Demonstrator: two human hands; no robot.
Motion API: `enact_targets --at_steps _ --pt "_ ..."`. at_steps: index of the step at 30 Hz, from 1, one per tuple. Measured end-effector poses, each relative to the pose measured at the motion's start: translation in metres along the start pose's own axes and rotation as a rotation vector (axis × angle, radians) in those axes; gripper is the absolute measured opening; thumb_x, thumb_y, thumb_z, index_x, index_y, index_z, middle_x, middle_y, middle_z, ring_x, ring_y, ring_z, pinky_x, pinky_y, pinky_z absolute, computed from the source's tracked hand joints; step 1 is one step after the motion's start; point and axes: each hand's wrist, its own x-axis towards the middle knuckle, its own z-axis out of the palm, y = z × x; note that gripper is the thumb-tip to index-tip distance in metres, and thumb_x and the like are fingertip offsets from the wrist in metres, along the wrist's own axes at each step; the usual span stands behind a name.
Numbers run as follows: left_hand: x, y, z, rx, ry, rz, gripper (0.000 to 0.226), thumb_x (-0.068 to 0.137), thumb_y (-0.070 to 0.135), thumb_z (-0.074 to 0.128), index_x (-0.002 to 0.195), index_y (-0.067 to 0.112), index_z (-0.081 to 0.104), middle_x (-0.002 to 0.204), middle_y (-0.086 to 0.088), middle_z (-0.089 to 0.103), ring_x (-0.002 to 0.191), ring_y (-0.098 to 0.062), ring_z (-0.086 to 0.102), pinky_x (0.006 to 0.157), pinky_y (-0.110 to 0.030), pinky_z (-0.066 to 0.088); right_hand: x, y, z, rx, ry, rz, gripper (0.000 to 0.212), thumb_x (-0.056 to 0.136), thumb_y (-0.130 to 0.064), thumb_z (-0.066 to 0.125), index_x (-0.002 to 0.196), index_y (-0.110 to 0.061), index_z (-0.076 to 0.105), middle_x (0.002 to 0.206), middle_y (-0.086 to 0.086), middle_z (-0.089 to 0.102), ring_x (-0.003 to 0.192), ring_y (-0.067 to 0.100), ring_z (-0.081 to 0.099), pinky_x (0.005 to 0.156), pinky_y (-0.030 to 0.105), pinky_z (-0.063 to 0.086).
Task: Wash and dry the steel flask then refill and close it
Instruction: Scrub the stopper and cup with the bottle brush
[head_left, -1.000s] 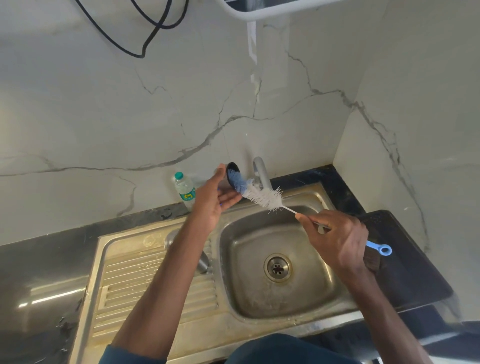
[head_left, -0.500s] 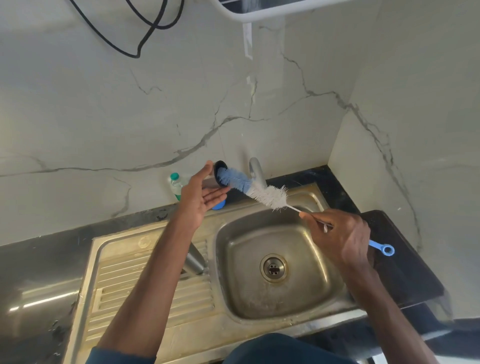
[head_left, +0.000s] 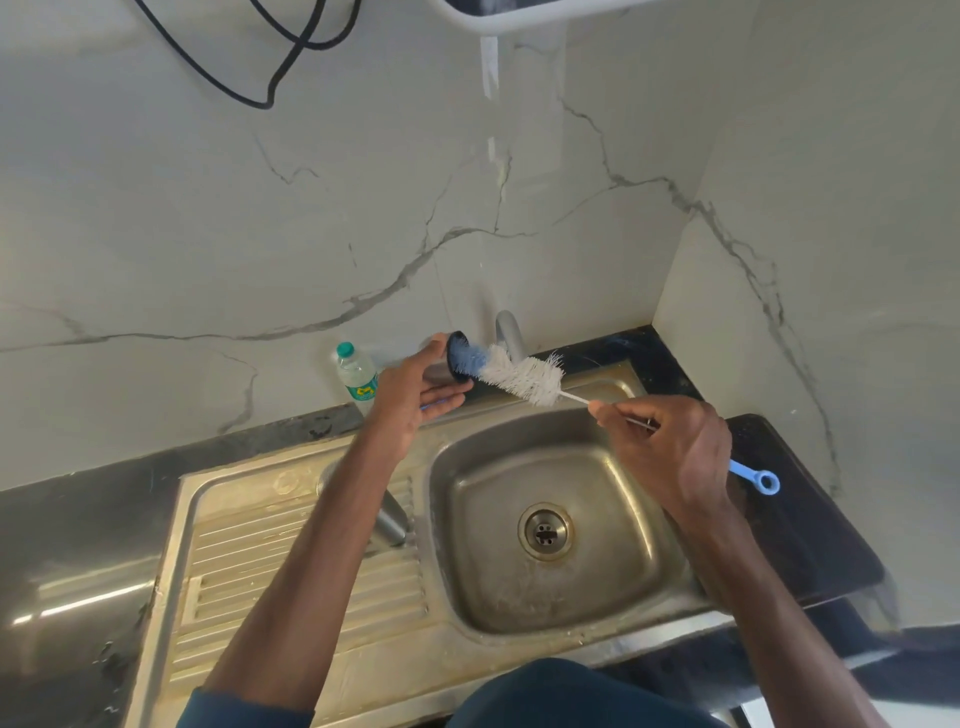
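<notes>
Head view: looking down at a stainless steel sink basin with a round drain, two bare forearms reaching over it.
Left hand: raised over the basin's far-left corner. The thumb lies on top and the fingers curl beneath, grasping a small round flask cap, steel outside and dark inside, with its mouth turned rightward.
Right hand: above the basin's right rim, fingers clenched round the thin wire stem of a long bottle brush.
Bottle brush: white bristles with a blue bristle tip, and the tip sits in the cap's mouth. A blue plastic handle ending in a ring juts past the hand, right of the basin.
Steel flask: a grey metal cylinder lying on the ribbed draining board just left of the basin, mostly hidden under the left forearm.
Water bottle: small, clear plastic with a green cap and green label, upright behind the basin's far-left corner, just beside the left hand.
Tap: curved steel, at the basin's far rim, behind the brush.
Counter: black stone, surrounding the basin.
Wall: pale marble with grey veins, behind and right of the basin.
</notes>
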Motion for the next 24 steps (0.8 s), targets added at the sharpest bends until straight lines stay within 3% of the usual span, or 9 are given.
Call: enact_targets --at_steps 2,5,8,10,13,16,18,21,24 --pt "-0.003 0.001 0.001 -0.019 -0.029 -0.019 0.028 0.094 0.036 0.076 0.109 0.016 0.065 0.109 -0.021 0.075 0.1 -0.039 0.077 0.095 -0.049 0.06 0.003 0.003 0.003 -0.039 -0.007 -0.036 0.026 0.087 -0.044 0.081 0.073 -0.023 0.08 0.058 -0.014 0.068 0.046 0.005 0.059 0.049 0.022 0.047" --pt "-0.006 0.005 -0.002 -0.001 -0.042 -0.02 0.038 0.089 0.041 0.081 0.113 0.015 0.068 0.106 -0.021 0.078 0.098 -0.036 0.078 0.096 -0.049 0.061 0.006 0.002 0.008 0.004 -0.043 -0.143 0.017 0.087 -0.037 0.083 0.102 -0.028 0.083 0.083 -0.013 0.078 0.062 -0.002 0.066 0.058 0.008 0.042" --pt "-0.009 0.005 0.002 0.03 -0.049 -0.01 0.04 0.086 0.043 0.084 0.113 0.016 0.071 0.1 -0.018 0.079 0.095 -0.034 0.079 0.094 -0.047 0.062 0.006 -0.003 0.022 0.061 -0.059 -0.22 0.027 0.083 -0.026 0.088 0.109 -0.019 0.082 0.096 -0.003 0.081 0.076 0.008 0.076 0.067 0.019 0.057" --pt "-0.009 0.005 0.003 0.025 -0.045 0.0 0.04 0.086 0.043 0.083 0.113 0.016 0.072 0.106 -0.02 0.078 0.095 -0.034 0.079 0.093 -0.047 0.062 0.006 -0.006 0.025 0.097 -0.077 -0.205 0.029 0.083 -0.028 0.088 0.109 -0.018 0.082 0.098 -0.004 0.081 0.078 0.005 0.075 0.068 0.022 0.06" --pt "-0.009 0.007 -0.002 0.004 -0.077 -0.001 0.045 0.087 0.042 0.082 0.119 0.013 0.07 0.112 -0.022 0.077 0.099 -0.035 0.078 0.094 -0.047 0.062 0.009 -0.015 0.021 0.192 -0.131 -0.037 0.022 0.084 -0.045 0.083 0.1 -0.03 0.083 0.091 -0.018 0.079 0.066 -0.013 0.064 0.061 0.005 0.044" --pt "-0.012 0.006 -0.003 -0.011 -0.152 -0.005 0.05 0.089 0.041 0.079 0.126 0.008 0.067 0.109 -0.021 0.078 0.103 -0.038 0.076 0.096 -0.049 0.061 0.016 -0.017 0.023 0.312 -0.269 0.161 0.024 0.082 -0.056 0.08 0.09 -0.033 0.083 0.077 -0.023 0.075 0.058 -0.011 0.059 0.06 0.012 0.04" --pt "-0.013 0.005 -0.001 -0.03 -0.198 -0.001 0.055 0.087 0.041 0.079 0.127 0.006 0.066 0.105 -0.02 0.078 0.105 -0.039 0.075 0.096 -0.049 0.061 0.018 -0.016 0.026 0.339 -0.32 0.181 0.026 0.081 -0.053 0.083 0.074 -0.028 0.079 0.064 -0.021 0.068 0.053 -0.004 0.057 0.057 0.016 0.041" --pt "-0.013 0.006 -0.001 -0.005 -0.214 0.024 0.06 0.082 0.041 0.079 0.126 0.003 0.066 0.1 -0.018 0.078 0.104 -0.039 0.075 0.094 -0.048 0.062 0.014 -0.014 0.027 0.278 -0.237 0.124 0.047 0.084 -0.05 0.082 0.053 -0.022 0.06 0.05 -0.009 0.057 0.043 0.004 0.043 0.051 0.025 0.038" --pt "-0.01 0.006 -0.003 0.052 -0.2 0.07 0.056 0.086 0.038 0.078 0.125 -0.001 0.067 0.106 -0.023 0.077 0.104 -0.039 0.075 0.095 -0.048 0.061 0.012 -0.014 0.026 0.002 -0.056 0.018 0.031 0.085 -0.046 0.082 0.063 -0.026 0.072 0.053 -0.015 0.062 0.04 -0.002 0.039 0.048 0.016 0.026"
